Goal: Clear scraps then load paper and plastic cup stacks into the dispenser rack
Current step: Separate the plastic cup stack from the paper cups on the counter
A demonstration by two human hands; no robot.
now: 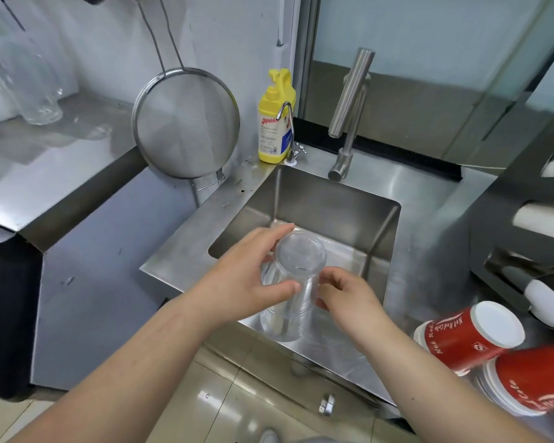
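Observation:
A stack of clear plastic cups (290,282) is held bottom-up over the steel sink (333,199). My left hand (243,273) wraps the stack's upper part from the left. My right hand (343,298) grips its lower side from the right. Two stacks of red paper cups (467,337) lie on their sides on the counter at the lower right. The dispenser rack (525,247) stands at the right edge, with white cup bottoms poking out of its openings.
A tall steel faucet (349,116) rises behind the sink, beside a yellow soap bottle (274,123). A round mesh strainer (186,123) hangs at the left over a lower steel counter (45,148) with clear glassware at its far end.

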